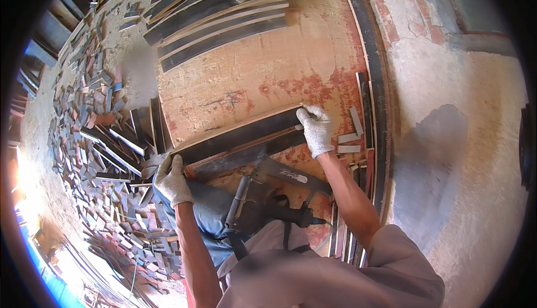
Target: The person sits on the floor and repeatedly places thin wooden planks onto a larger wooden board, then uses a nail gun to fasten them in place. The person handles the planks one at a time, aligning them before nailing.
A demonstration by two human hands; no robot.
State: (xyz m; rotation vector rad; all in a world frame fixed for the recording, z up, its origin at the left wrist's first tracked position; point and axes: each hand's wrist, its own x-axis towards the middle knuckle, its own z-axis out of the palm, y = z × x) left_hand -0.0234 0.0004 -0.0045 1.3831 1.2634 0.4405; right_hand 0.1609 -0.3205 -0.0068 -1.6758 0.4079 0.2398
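A long black-faced wooden strip [238, 132] stretches between my two hands above the worn plywood surface. My left hand [173, 181], in a pale knit glove, is closed on its left end, thumb on top. Gloved the same way, my right hand [315, 130] grips the right end between thumb and fingers. Just below that strip lies a second dark strip [254, 150], partly hidden, with a pale wooden edge showing between the two. Nearer my body is a black tool [274, 199] that looks like a nail gun, beside my left leg in blue trousers.
Several long dark strips [224, 28] are stacked at the far side of the plywood [268, 62]. Short offcuts [112, 202] cover the floor to the left. Small pale pieces [349, 138] and long strips lie along the right edge, next to a worn wall [430, 84].
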